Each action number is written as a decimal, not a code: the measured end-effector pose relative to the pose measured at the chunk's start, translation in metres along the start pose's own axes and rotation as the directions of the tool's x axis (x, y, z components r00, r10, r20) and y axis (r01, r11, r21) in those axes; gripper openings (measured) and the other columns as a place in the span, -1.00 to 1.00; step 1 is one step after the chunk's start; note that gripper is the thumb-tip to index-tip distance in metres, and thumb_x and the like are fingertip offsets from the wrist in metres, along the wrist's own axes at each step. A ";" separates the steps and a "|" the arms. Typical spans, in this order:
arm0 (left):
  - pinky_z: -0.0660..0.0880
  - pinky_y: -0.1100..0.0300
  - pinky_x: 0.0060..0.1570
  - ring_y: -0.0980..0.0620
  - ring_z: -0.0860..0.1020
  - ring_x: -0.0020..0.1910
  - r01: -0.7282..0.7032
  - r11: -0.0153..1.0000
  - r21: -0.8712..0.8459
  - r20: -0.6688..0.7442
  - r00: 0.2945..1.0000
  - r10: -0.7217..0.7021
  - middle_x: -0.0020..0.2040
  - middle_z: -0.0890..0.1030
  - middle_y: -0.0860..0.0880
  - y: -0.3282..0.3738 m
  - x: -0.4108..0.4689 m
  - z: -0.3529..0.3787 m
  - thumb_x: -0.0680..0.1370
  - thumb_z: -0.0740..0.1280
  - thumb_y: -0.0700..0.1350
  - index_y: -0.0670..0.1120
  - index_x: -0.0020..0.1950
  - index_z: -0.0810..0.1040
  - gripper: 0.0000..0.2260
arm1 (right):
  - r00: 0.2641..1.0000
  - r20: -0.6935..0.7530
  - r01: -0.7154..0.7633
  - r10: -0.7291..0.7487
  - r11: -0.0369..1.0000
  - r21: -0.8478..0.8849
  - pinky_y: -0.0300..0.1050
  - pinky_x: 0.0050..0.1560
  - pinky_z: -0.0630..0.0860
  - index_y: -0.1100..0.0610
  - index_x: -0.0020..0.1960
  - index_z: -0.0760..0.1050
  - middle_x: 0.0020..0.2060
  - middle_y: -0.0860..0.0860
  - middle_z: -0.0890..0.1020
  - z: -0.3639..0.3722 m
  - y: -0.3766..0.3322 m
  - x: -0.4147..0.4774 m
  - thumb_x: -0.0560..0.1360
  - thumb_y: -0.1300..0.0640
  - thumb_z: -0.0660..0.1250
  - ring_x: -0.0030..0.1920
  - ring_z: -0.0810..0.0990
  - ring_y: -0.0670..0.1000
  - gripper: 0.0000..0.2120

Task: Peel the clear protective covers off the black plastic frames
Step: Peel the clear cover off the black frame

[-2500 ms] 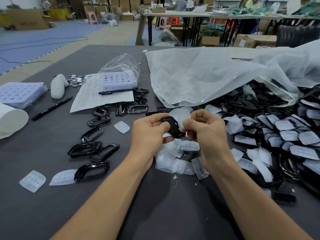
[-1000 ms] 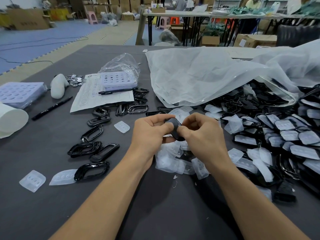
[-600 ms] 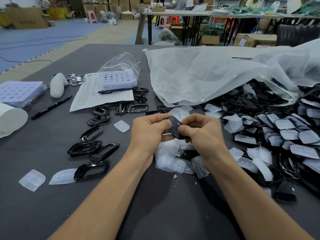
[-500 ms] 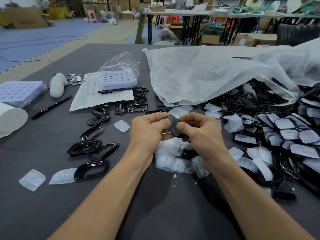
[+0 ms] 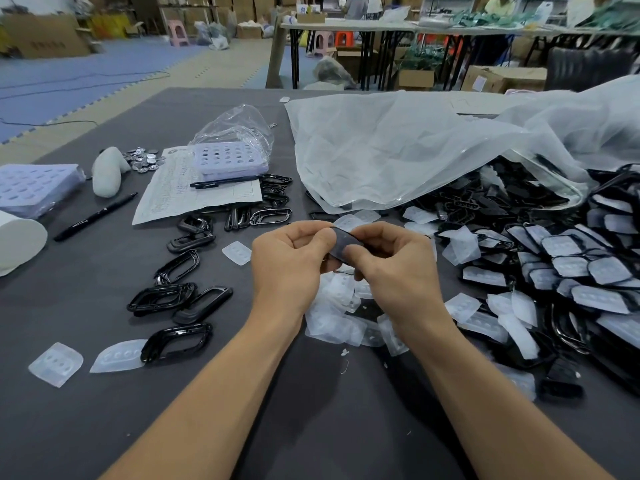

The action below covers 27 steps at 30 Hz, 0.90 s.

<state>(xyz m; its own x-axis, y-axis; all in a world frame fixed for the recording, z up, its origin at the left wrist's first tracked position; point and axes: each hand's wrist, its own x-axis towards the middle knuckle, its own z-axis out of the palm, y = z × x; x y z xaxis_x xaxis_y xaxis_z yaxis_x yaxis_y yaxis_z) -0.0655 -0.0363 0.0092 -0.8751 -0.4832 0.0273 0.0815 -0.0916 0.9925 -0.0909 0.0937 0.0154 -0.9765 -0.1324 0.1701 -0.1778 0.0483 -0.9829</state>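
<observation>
Black plastic, dull grey on its upper face: the frame [image 5: 341, 244] sat pinched between both hands, above the middle of the surface [image 5: 311, 427]. Moments earlier it had shown glossy, with a pale cover raised behind it. Now a matte side faced up, so either it had been turned over or a fresh one was in play; I could not tell which. The left hand [image 5: 287, 258] had its fingers [image 5: 323, 242] curled, thumb pressed on the frame's 9 o'clock end. The right hand [image 5: 394, 268] pinched the 3 o'clock end, thumb on top. The thumbs had parted a little, baring more of the face. My read was that this side was not yet peeled and the thumbs were hunting for an edge. Shed covers [image 5: 332, 323] lay at 6 o'clock under the hands and bare frames [image 5: 173, 299] at 9 o'clock. The pile [image 5: 568, 271] at 3 o'clock looked big, so plenty was left.
</observation>
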 end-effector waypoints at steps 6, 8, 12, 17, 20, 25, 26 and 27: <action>0.59 0.28 -0.33 0.05 0.68 -0.38 -0.029 0.994 0.107 0.106 0.994 0.018 -0.28 0.74 -0.09 0.004 0.002 -0.004 0.51 0.48 -0.35 -0.06 -0.10 0.74 -0.81 | 0.998 0.004 -0.066 0.066 0.992 0.108 -0.22 -0.32 0.56 0.00 -0.24 0.73 -0.28 0.05 0.75 -0.004 0.000 0.006 0.50 0.43 0.42 -0.34 0.63 -0.01 -0.64; 0.59 0.28 -0.35 0.06 0.67 -0.40 0.019 0.998 0.065 0.081 0.996 -0.025 -0.30 0.74 -0.09 0.005 0.001 -0.003 0.53 0.47 -0.36 -0.09 -0.10 0.72 -0.83 | 0.998 0.010 -0.068 0.068 0.989 0.134 -0.23 -0.33 0.56 0.02 -0.20 0.73 -0.27 0.03 0.75 -0.003 0.001 0.006 0.53 0.46 0.36 -0.35 0.62 -0.06 -0.62; 0.62 0.23 -0.28 0.01 0.71 -0.31 0.058 0.998 0.034 0.104 0.993 -0.062 -0.23 0.75 -0.13 0.005 -0.001 -0.003 0.58 0.41 -0.31 -0.13 -0.06 0.74 -0.86 | 0.997 -0.043 -0.052 0.058 0.991 0.126 -0.24 -0.30 0.59 0.06 -0.12 0.71 -0.26 -0.01 0.75 0.000 0.002 0.004 0.58 0.43 0.30 -0.33 0.63 -0.10 -0.66; 0.65 0.20 -0.29 0.00 0.71 -0.34 -0.003 0.995 0.102 0.084 0.996 -0.005 -0.28 0.74 -0.09 0.003 -0.002 -0.001 0.57 0.40 -0.30 0.03 -0.25 0.76 -0.69 | 0.993 -0.111 -0.024 0.027 0.999 0.026 -0.09 -0.22 0.65 0.01 -0.14 0.70 -0.24 -0.01 0.74 0.000 0.005 0.003 0.60 0.30 0.36 -0.32 0.67 -0.02 -0.73; 0.68 0.16 -0.25 0.05 0.72 -0.32 -0.123 0.952 0.280 0.103 0.990 0.098 -0.33 0.73 0.03 0.001 -0.006 0.000 0.54 0.42 -0.16 0.21 -0.22 0.74 -0.72 | 0.995 -0.091 0.035 -0.042 0.996 -0.081 0.01 -0.12 0.70 0.01 -0.17 0.69 -0.27 -0.04 0.74 -0.004 0.004 0.002 0.53 0.20 0.48 -0.22 0.73 -0.01 -0.87; 0.59 0.19 -0.37 0.09 0.65 -0.42 -0.234 0.879 0.415 0.209 0.965 0.158 -0.36 0.70 0.10 0.000 -0.010 -0.001 0.50 0.47 -0.01 0.22 -0.14 0.75 -0.89 | 0.997 -0.073 0.037 -0.038 0.999 -0.012 -0.02 -0.21 0.72 0.14 -0.15 0.67 -0.31 0.07 0.72 -0.006 0.004 0.003 0.51 0.36 0.45 -0.26 0.74 0.11 -0.86; 0.54 0.25 -0.42 0.11 0.61 -0.47 -0.215 0.896 0.388 0.195 0.970 0.148 -0.37 0.70 0.09 0.000 -0.008 -0.002 0.52 0.48 -0.03 0.17 -0.16 0.77 -0.89 | 0.998 -0.063 0.031 -0.030 0.999 0.020 -0.01 -0.20 0.72 0.15 -0.11 0.67 -0.30 0.08 0.73 -0.006 0.003 0.004 0.52 0.36 0.44 -0.27 0.74 0.13 -0.86; 0.49 0.28 -0.43 0.12 0.57 -0.51 -0.200 0.908 0.368 0.174 0.974 0.144 -0.39 0.69 0.06 0.000 -0.006 -0.002 0.53 0.48 -0.05 0.13 -0.19 0.77 -0.87 | 0.998 -0.051 0.031 -0.028 0.999 0.043 0.01 -0.19 0.72 0.15 -0.08 0.67 -0.29 0.08 0.74 -0.006 0.002 0.004 0.53 0.37 0.43 -0.26 0.75 0.15 -0.86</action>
<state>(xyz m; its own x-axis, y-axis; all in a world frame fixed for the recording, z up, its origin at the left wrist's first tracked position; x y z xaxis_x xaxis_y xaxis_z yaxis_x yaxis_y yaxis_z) -0.0591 -0.0354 0.0089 -0.9238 -0.3326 0.1900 0.0730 0.3339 0.9398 -0.0960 0.0994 0.0142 -0.9760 -0.0833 0.2012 -0.2020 0.0012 -0.9794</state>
